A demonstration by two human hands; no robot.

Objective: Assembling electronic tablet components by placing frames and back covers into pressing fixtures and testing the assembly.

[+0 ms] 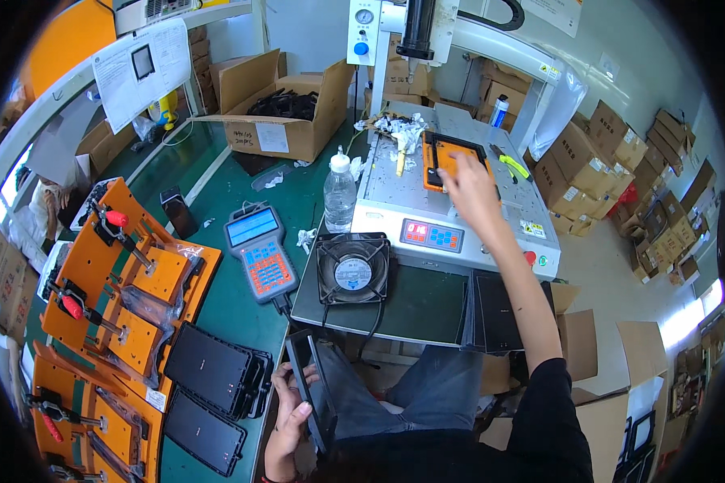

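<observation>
My left hand (292, 412) is closed around a black rectangular frame (324, 402), held tilted over my lap near the table's edge. My right hand (469, 187) reaches over the machine's grey bed, its fingers stretched out above the orange fixture (437, 179). A black frame (459, 142) lies in that fixture, partly covered by the hand; whether the fingertips touch it I cannot tell. Left of my left hand, several black panels (209, 372) lie stacked on the green table (254, 330).
Orange clamp jigs (149, 274) with red handles line the left. Near the middle are a handheld keypad device (262, 251), a clear squeeze bottle (340, 197) and a fan (353, 272). A cutter (514, 167) lies beside the fixture; a dispensing head (417, 32) hangs above. Another person's hand (55, 201) shows far left.
</observation>
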